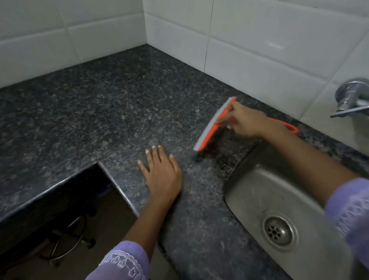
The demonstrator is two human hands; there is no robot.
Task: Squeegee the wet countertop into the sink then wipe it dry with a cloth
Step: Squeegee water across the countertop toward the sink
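Head view: right hand grasps squeegee, blade down on countertop just beside sink; left hand rests flat, released. Squeegeeing apparently underway; cloth-drying remains, no cloth visible.

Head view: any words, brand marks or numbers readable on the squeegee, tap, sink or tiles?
None readable.
Squeegee: plain orange and grey, no visible label.
Tap: bare chrome, blurred.
Sink: no stamp visible.
Wall tiles: blank.
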